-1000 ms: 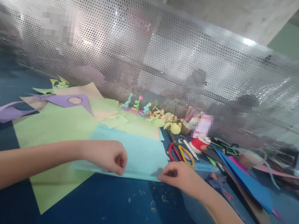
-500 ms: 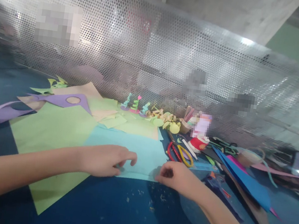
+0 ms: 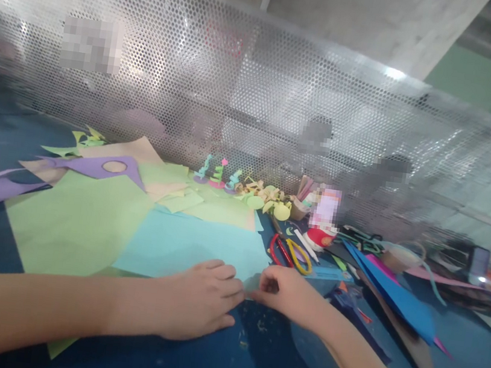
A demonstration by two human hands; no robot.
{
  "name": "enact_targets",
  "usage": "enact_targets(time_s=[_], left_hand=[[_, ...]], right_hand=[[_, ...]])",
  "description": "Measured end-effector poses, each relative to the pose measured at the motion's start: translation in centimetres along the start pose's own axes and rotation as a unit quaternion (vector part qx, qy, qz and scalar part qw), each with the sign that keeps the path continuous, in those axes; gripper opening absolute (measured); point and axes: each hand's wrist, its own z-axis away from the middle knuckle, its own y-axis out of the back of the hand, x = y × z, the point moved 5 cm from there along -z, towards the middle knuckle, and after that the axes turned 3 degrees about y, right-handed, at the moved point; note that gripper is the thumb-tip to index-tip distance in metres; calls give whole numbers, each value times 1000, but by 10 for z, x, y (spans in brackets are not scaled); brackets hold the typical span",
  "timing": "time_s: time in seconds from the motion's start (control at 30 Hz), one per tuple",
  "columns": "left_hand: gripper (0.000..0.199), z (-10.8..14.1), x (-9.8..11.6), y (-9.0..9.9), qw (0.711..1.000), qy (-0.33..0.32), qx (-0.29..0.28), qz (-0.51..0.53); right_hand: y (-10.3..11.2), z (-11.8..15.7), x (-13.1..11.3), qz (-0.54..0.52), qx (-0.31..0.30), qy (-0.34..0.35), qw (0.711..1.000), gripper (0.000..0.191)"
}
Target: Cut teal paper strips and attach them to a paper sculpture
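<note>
A light blue sheet of paper (image 3: 191,246) lies on the blue table, its near edge toward me. At its near right corner, my right hand (image 3: 291,294) has thumb and forefinger pinched together on the paper's edge. My left hand (image 3: 204,300) rests palm down across the near edge, close to the right fingertips. Its fingers lie slightly bent on the paper and its thumb is apart, below the edge. Part of the near edge is hidden under this hand. A green sheet (image 3: 80,221) lies to the left, partly covered by my left forearm.
Scissors with red and yellow handles (image 3: 299,257) lie beyond my right hand, near a red and white cup (image 3: 320,237). Small paper spirals (image 3: 218,174) stand at the back before a perforated metal screen (image 3: 187,78). Blue card (image 3: 398,297) lies right, a purple cut-out (image 3: 93,164) left.
My left hand has moved right and toward me along the near edge, close to my right hand. The right hand stays at the corner. The view has shifted slightly.
</note>
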Motion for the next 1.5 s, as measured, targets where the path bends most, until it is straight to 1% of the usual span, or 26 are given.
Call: enact_targets(time_s=[0.07,0.13,0.23,0.33,0.4,0.5,0.7,0.8,0.9,1.03,1.1,1.2,1.23,1.27,1.3,1.4,1.47,1.5], left_hand=[[35,2,-1,0,1000,5,2,13],[38,3,-1,-1,1000,5,3,20],[39,2,-1,-2,1000,2,11,20],[38,0,0,-3,1000,4,13,11],[39,-1,1,-3,1000,8,6,6],[39,-1,3,-3,1000,10,0,5],[38,-1,2,-4,1000,13,0,16],[38,0,2,-2,1000,14,3,13],[39,0,2,-2,1000,15,-1,11],[40,0,2,-2,1000,14,-11,15],[40,-1,2,-2,1000,14,-9,15],[40,-1,3,-2,1000,11,-3,14],[41,0,3,-2,1000,9,-3,13],[41,0,3,-2,1000,7,-3,12],[42,1,3,-2,1000,5,-4,13],[42,3,0,-2,999,6,-10,42],[36,4,-7,-2,995,18,-13,100],[32,5,-12,-2,990,35,-10,139]], right_hand=[[2,0,5,38,11,-8,999,36],[6,2,9,48,9,-12,999,37],[10,6,14,-14,-39,-10,999,35],[12,9,15,-79,-83,-3,993,32],[11,9,16,-100,-84,-1,991,30],[6,5,19,-103,-66,-4,993,28],[3,2,24,-58,-54,-30,996,32],[4,3,27,-50,-64,-37,996,31],[8,7,35,-58,-79,-54,994,28],[23,15,45,-66,-90,-67,991,22],[33,17,40,-65,-70,-54,994,18],[45,14,22,-86,35,-29,995,18],[44,13,14,-99,65,-17,993,19],[40,11,6,-110,77,-3,991,19],[33,9,-1,-114,76,14,991,19],[5,3,-15,-99,26,42,994,15],[-7,1,-17,-84,3,42,996,14],[-10,1,-16,-79,-3,41,996,14]])
